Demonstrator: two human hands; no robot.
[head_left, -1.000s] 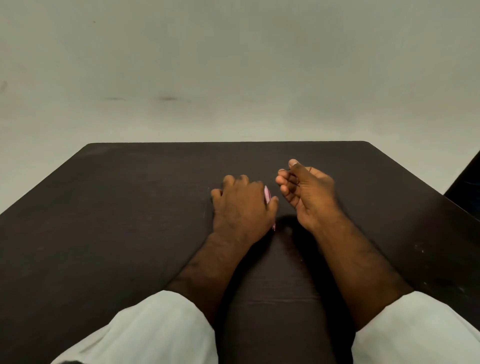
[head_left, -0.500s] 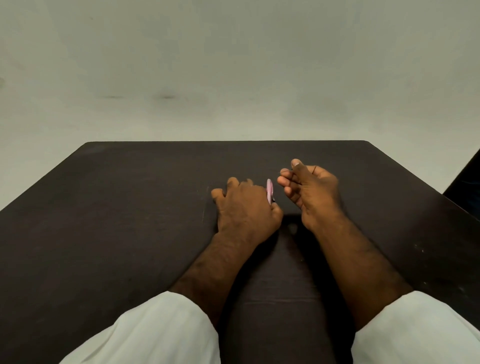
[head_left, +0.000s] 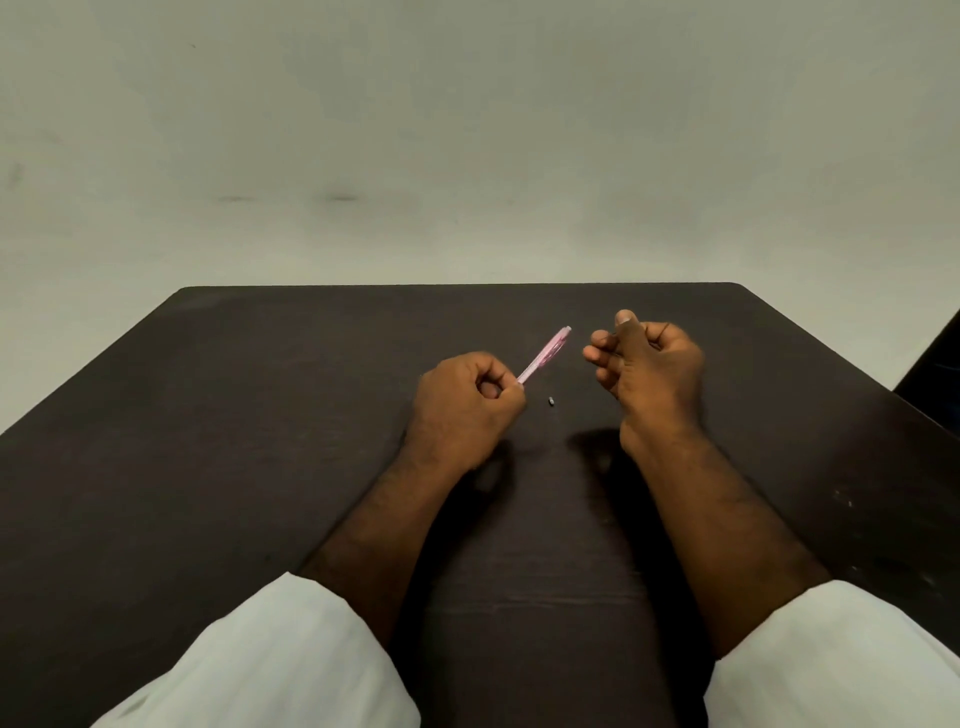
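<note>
A pen (head_left: 545, 355) is being gripped in curled fingers (head_left: 488, 375) of the left hand (head_left: 462, 410) above the tabletop (head_left: 260, 415), angled toward the right hand (head_left: 649, 369), apparently for dismantling; whether that hand is pinching anything cannot be told; a small part (head_left: 550, 400) is lying between

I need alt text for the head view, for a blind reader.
The left hand grips a pink pen at a dark table. The right hand is beside it, fingers curled. A tiny dark piece lies between the hands.
</note>
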